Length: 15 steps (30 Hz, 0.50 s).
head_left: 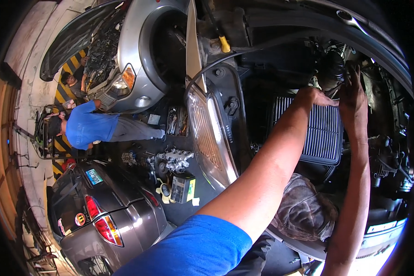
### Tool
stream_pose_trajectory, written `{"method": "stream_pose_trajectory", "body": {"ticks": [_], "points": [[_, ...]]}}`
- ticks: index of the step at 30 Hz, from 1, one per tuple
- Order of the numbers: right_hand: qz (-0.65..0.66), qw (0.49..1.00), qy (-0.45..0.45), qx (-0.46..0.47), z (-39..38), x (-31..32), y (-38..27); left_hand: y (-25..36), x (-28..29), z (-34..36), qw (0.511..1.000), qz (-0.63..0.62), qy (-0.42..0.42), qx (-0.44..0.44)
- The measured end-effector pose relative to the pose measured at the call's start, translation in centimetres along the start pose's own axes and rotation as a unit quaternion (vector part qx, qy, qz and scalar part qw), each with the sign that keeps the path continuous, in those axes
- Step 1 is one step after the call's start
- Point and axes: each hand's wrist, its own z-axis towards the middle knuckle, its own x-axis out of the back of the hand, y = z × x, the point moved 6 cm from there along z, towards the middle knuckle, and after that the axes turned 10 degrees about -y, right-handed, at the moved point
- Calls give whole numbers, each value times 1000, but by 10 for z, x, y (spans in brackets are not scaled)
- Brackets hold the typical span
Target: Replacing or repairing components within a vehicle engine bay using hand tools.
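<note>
Both of my hands reach into an open engine bay, close together at the lower end of a black ribbed intake hose (332, 69). My left hand (323, 97) is closed beside the hose end; what its fingers hold is hidden. My right hand (353, 89) is wrapped against the right side of the hose, fingers pointing away from me. Just below them a pleated air filter (308, 131) with a dark frame lies in the bay, partly covered by my left forearm. A crumpled, dirty rag (306, 209) rests on the near edge between my arms.
A headlight (211, 133) and a black cable (255, 51) with a yellow end border the bay on the left. Farther left are a silver car (140, 99), a dark car (110, 207), engine parts (175, 160) and a box (183, 188) on the floor. A co-worker (89, 124) bends there.
</note>
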Motion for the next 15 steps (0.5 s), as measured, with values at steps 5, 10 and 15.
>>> {"method": "stream_pose_trajectory", "body": {"ticks": [5,10,15], "points": [[-45,997,-62,-10,0,-1,15,13,2,-31,999,-10,9,33],[-102,990,-101,1,-1,12,21,32,2,-34,998,-24,9,64],[36,993,-72,-84,-3,1,38,18,-11,17,1000,16,0,-6]]}}
